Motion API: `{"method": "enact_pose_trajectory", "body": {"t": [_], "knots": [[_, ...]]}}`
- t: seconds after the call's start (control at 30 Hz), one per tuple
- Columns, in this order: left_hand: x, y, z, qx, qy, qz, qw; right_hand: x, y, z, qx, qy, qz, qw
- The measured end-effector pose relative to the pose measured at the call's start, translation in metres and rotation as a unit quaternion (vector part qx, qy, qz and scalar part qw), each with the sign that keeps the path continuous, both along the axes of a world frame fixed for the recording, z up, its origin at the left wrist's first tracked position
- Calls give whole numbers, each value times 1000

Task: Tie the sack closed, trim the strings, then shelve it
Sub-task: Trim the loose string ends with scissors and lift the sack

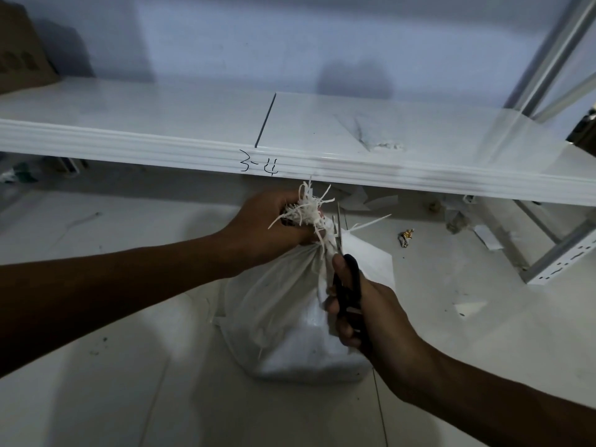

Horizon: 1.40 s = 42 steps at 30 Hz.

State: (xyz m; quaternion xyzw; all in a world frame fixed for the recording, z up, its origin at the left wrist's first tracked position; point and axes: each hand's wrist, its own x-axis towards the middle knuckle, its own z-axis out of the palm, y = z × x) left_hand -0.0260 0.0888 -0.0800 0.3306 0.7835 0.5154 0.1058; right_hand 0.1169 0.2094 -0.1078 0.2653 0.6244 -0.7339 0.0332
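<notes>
A white woven sack (290,317) stands on the tiled floor below the shelf. Its neck is gathered and a tuft of frayed white strings (306,209) sticks out of the top. My left hand (264,227) grips the bunched neck and strings from the left. My right hand (364,311) holds black-handled scissors (346,282) pointing upward, their blades (338,230) right beside the neck, just under the tuft. The white metal shelf (193,124), marked "3-4" on its front lip, runs across the view above the sack.
A cardboard box (22,53) sits at the shelf's far left. Grey shelf uprights (554,253) stand at the right. Paper scraps (371,201) and a small crumpled wrapper (407,237) lie on the floor under the shelf.
</notes>
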Motion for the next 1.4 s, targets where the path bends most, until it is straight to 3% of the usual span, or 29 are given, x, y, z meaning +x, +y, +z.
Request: {"method": "enact_pose_trajectory", "body": {"t": [0.5, 1.4], "knots": [[1, 1, 2, -14, 29, 6, 999, 2, 5, 3, 58, 4, 32, 998], [-3, 5, -3, -6, 22, 10, 1000, 6, 10, 0, 33, 47, -1, 998]]}}
